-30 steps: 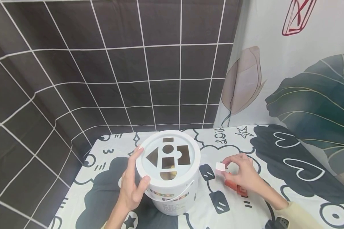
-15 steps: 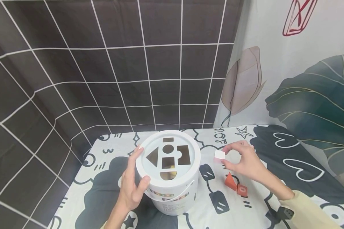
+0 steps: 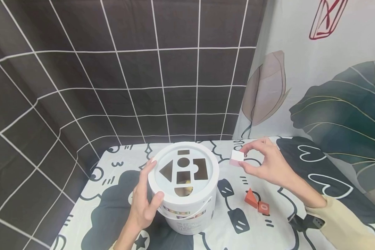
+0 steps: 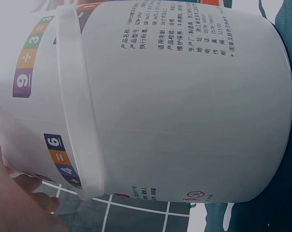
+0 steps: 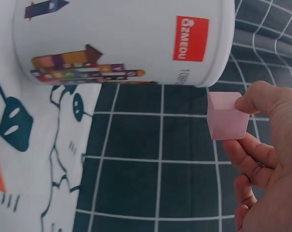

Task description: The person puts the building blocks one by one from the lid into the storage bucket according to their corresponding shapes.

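Note:
A white bucket [image 3: 190,222] stands upright on the patterned cloth. Its lid [image 3: 168,156] has several cut-out holes of different shapes, including a triangle, a circle and a square. My left hand [image 3: 143,203] rests against the bucket's left side, thumb and fingers spread at the lid's rim; in the left wrist view part of that hand [image 4: 25,208] touches the bucket by its upper end. Between thumb and fingers, my right hand [image 3: 268,161] pinches a pale pink block [image 5: 228,118], raised to the right of the bucket and apart from it.
An orange triangular block [image 3: 251,199] and an orange-red cube [image 3: 264,208] marked with a 0 lie on the cloth [image 3: 218,239], right of the bucket. A dark gridded curtain [image 3: 175,69] hangs behind, with a leaf-patterned one [image 3: 340,111] at the right.
My right hand has lifted the pink block up and away from the orange blocks, which now show fully. The left hand and bucket have stayed in place.

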{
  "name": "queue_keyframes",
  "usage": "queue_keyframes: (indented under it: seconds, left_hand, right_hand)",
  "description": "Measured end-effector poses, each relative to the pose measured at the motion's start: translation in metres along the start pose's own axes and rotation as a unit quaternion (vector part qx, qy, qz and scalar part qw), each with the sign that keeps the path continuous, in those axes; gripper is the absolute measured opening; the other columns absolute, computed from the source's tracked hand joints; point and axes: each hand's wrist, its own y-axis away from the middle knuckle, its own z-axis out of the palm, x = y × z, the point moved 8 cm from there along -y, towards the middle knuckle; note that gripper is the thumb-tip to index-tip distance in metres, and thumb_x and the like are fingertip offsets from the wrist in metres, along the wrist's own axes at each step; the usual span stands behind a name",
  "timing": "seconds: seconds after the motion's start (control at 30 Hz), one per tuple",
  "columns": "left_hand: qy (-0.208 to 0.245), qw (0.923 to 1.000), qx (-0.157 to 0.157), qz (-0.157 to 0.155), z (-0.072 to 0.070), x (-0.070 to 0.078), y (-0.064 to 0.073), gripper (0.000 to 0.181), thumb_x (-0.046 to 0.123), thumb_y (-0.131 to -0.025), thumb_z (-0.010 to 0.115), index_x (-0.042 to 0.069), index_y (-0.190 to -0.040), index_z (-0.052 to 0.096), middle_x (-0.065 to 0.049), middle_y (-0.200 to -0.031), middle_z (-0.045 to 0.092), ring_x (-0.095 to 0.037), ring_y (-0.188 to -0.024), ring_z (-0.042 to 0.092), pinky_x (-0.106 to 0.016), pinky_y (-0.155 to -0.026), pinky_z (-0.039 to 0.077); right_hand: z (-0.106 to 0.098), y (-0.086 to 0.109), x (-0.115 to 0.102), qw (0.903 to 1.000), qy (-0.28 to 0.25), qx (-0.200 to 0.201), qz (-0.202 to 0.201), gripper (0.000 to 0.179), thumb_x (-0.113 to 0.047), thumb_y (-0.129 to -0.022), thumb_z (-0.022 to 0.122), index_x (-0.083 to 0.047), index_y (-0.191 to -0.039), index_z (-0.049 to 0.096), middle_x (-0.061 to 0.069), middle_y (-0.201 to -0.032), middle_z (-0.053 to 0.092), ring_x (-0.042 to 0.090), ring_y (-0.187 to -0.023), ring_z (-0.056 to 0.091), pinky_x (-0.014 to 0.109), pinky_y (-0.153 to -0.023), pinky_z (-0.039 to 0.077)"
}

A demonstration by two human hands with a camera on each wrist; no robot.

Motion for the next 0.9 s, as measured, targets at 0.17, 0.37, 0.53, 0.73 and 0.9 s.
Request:
queue_keyframes:
  seconds: [0.17,0.37,0.53,0.73,0.9]
  left_hand:
    - [0.002,1.0000,0.000,0.003,0.000,0.001,0.000,0.068,0.025,-0.082,0.055,-0.001,-0.144,0.044,-0.019,-0.151,0.043,-0.034,-0.143,0.034,-0.034,-0.117,0.022]
    - [0.002,1.0000,-0.001,0.002,0.000,0.001,0.000,0.068,0.025,-0.082,0.055,-0.001,-0.144,0.044,-0.019,-0.151,0.043,-0.034,-0.143,0.035,-0.034,-0.117,0.023]
    - [0.001,1.0000,-0.002,0.001,0.000,0.000,-0.001,0.069,0.023,-0.081,0.055,-0.001,-0.144,0.044,-0.019,-0.151,0.043,-0.034,-0.143,0.034,-0.034,-0.117,0.022]
    - [0.001,1.0000,-0.003,-0.003,-0.001,-0.001,-0.001,0.069,0.023,-0.081,0.055,0.000,-0.144,0.044,-0.019,-0.151,0.043,-0.034,-0.144,0.034,-0.034,-0.117,0.022]
    - [0.000,1.0000,-0.003,-0.004,0.000,0.000,-0.001,0.068,0.024,-0.081,0.055,0.000,-0.144,0.044,-0.019,-0.152,0.043,-0.035,-0.143,0.034,-0.034,-0.117,0.022]
  right_hand:
    - [0.002,-0.011,-0.012,0.9998,-0.004,-0.009,-0.017,0.034,-0.005,-0.066,0.086,-0.014,-0.096,0.072,-0.003,-0.094,0.067,0.017,-0.090,0.046,0.045,-0.075,0.034]
    - [0.006,-0.021,-0.027,0.9988,-0.025,-0.016,-0.039,0.034,-0.006,-0.067,0.085,-0.015,-0.097,0.072,-0.006,-0.093,0.065,0.015,-0.090,0.044,0.044,-0.076,0.033]
    - [0.009,-0.026,-0.039,0.9969,-0.041,-0.011,-0.066,0.034,-0.007,-0.067,0.084,-0.017,-0.096,0.072,-0.010,-0.090,0.065,0.014,-0.088,0.044,0.042,-0.076,0.032]
    - [0.020,-0.031,-0.052,0.9950,-0.059,-0.021,-0.077,0.034,-0.006,-0.067,0.085,-0.018,-0.097,0.072,-0.011,-0.093,0.065,0.014,-0.091,0.046,0.043,-0.077,0.033]
    - [0.033,-0.036,-0.063,0.9929,-0.072,-0.038,-0.087,0.035,-0.007,-0.068,0.086,-0.017,-0.098,0.072,-0.011,-0.094,0.066,0.015,-0.091,0.047,0.041,-0.075,0.038]
